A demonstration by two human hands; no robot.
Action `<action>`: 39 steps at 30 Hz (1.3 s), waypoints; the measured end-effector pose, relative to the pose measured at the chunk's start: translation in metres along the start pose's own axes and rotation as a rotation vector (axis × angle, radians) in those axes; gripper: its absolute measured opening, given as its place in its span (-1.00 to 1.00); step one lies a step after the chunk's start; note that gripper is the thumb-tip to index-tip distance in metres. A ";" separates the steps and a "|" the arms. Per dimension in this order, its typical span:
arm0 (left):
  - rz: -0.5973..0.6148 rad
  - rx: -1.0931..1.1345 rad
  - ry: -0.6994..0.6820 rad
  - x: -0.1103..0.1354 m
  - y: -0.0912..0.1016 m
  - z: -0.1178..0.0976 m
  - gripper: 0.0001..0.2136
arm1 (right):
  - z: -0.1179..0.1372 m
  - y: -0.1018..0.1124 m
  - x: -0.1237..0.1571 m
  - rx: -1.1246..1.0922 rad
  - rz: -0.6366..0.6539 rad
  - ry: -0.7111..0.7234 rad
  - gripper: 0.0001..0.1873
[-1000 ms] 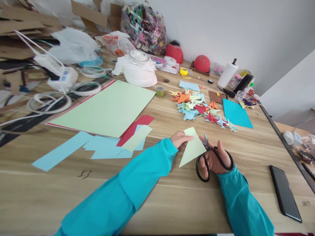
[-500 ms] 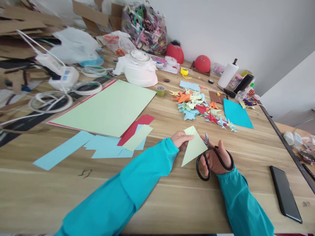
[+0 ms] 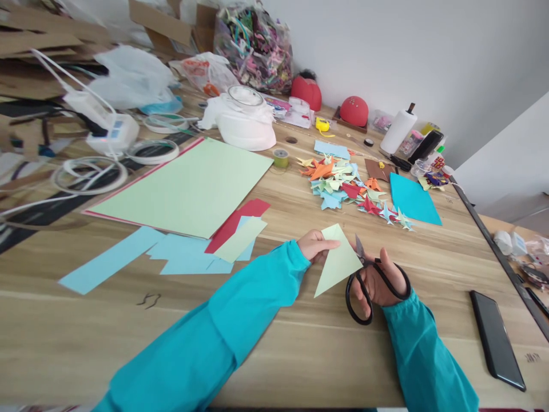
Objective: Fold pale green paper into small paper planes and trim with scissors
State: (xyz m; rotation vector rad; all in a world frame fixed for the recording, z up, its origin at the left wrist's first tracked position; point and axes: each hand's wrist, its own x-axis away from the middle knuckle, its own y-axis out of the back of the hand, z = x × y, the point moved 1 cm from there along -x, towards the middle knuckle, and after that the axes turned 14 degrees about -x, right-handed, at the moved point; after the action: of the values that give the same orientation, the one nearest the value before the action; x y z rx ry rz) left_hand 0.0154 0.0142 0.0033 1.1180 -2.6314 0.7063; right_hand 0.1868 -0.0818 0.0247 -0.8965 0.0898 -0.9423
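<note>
Between the thumb and fingers of my left hand (image 3: 316,245) is a folded piece of pale green paper (image 3: 338,263), pointed at its lower end. My right hand (image 3: 381,280) has its fingers through the black handles of a pair of scissors (image 3: 359,286). The scissor handles are spread, and the blades point up and away beside the paper's right corner. Part of the blades and some right fingers are hidden behind the paper. Beyond both hands lies a pile of small folded paper stars (image 3: 332,183) in orange, red, green and blue.
Left of my hands are blue paper strips (image 3: 111,260), a red paper piece (image 3: 234,226) and a large green sheet (image 3: 189,189). A turquoise sheet (image 3: 414,197) lies beyond on the right, a phone (image 3: 496,340) nearer. A white cap-like item (image 3: 244,126) stands farther back.
My right hand and the scissors have shifted slightly right and down. The paper's lower tip has moved a little down and left. My left hand keeps its hold.
</note>
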 end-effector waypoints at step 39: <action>0.215 -0.208 -0.174 0.001 0.006 0.009 -0.60 | -0.004 0.003 -0.001 0.035 0.002 -0.021 -0.29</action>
State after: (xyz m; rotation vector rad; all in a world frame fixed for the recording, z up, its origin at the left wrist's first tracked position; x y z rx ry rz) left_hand 0.0110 0.0129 -0.0058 0.8852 -2.9214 0.3721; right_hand 0.1861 -0.0826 0.0201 -0.8736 0.0562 -0.9294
